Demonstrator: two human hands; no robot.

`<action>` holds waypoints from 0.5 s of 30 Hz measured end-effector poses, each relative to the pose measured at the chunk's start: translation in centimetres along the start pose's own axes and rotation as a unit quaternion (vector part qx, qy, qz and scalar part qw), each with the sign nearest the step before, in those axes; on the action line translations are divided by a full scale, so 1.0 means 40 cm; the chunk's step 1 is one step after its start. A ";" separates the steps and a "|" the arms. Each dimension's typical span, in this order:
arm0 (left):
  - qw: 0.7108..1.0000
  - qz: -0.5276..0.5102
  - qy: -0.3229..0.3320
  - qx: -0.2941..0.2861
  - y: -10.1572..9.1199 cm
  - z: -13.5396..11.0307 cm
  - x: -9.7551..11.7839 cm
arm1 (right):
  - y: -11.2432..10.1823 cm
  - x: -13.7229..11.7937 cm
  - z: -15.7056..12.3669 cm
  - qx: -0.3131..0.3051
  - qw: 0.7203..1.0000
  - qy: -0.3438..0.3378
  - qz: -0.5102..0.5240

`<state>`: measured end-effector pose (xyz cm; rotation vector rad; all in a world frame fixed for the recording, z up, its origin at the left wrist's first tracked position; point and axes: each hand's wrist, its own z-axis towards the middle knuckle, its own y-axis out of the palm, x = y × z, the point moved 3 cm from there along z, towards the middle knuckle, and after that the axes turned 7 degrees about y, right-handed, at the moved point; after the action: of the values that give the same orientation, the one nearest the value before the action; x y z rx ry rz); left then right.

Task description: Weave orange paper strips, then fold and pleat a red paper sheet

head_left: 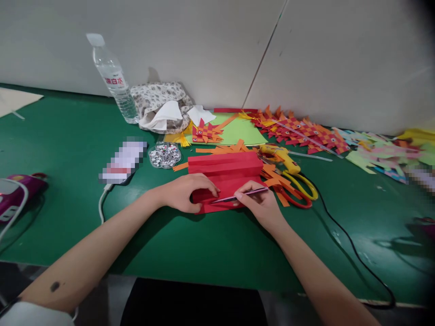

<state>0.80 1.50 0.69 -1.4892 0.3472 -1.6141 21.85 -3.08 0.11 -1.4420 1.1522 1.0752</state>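
A folded sheet of red paper (220, 181) lies on the green table in front of me, with raised pleats along its far side. My right hand (256, 203) grips a slim pink-and-dark pen (253, 192), whose tip points left and meets the lower part of the sheet. On the paper's left edge rests my left hand (188, 192), thumb and fingers spread apart and steadying it. Just right of the sheet lie scissors with yellow and red handles (307, 183), among orange paper strips (280, 183).
A yellow glue gun (280, 154) trails a black cord rightward. Behind are woven red-and-orange paper fish (302, 129), a green sheet (244, 131), a patterned tissue pouch (161, 99) and a water bottle (117, 86). Googly eyes (165, 155) and a charging phone (124, 160) lie left.
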 end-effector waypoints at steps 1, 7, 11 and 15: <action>1.000 0.000 -0.002 -0.001 0.000 0.000 -0.001 | -0.003 0.000 0.000 0.002 1.000 -0.001 0.001; 1.000 -0.004 -0.008 -0.005 0.002 0.000 -0.001 | -0.028 -0.006 -0.001 0.034 0.998 -0.033 -0.031; 1.000 -0.004 -0.008 -0.005 0.002 0.000 -0.001 | -0.033 -0.010 -0.003 0.036 0.997 -0.049 -0.053; 1.000 0.000 -0.006 -0.004 0.003 -0.004 -0.003 | -0.036 -0.011 -0.003 0.045 0.996 -0.056 -0.047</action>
<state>0.70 1.48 0.48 -1.5047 0.3463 -1.6041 23.21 -3.00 0.78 -1.3365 1.0308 1.0127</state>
